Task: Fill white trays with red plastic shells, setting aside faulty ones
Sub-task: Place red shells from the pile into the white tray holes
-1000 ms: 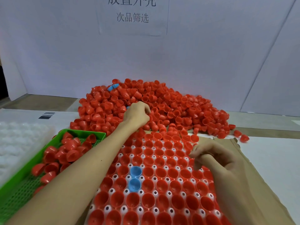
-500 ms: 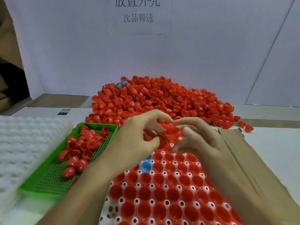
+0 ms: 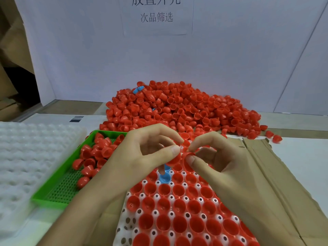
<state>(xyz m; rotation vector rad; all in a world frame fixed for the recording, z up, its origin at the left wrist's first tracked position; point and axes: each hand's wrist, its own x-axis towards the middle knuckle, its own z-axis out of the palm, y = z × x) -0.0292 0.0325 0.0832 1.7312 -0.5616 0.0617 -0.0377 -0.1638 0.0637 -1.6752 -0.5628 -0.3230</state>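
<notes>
A white tray [image 3: 124, 229] lies in front of me, most pockets filled with red shells and one blue shell [image 3: 164, 178] among them. My left hand [image 3: 142, 157] pinches a red shell [image 3: 174, 159] between thumb and fingers above the tray's far end. My right hand [image 3: 213, 157] pinches another red shell [image 3: 189, 155] right beside it, the two hands almost touching. A big heap of red shells [image 3: 177, 110] lies behind, with a couple of blue ones [image 3: 137, 90] in it.
A green mesh tray [image 3: 58, 190] with several red shells sits to the left of the white tray. Further left stands a stack of empty white trays [image 3: 32, 157]. Brown cardboard [image 3: 275, 183] lies under and right of the tray. A white wall with a paper sign [image 3: 157, 16] stands behind.
My left hand came back from the heap with a shell and met my right hand over the tray. Both hands have since lowered slightly, each pinching a shell.
</notes>
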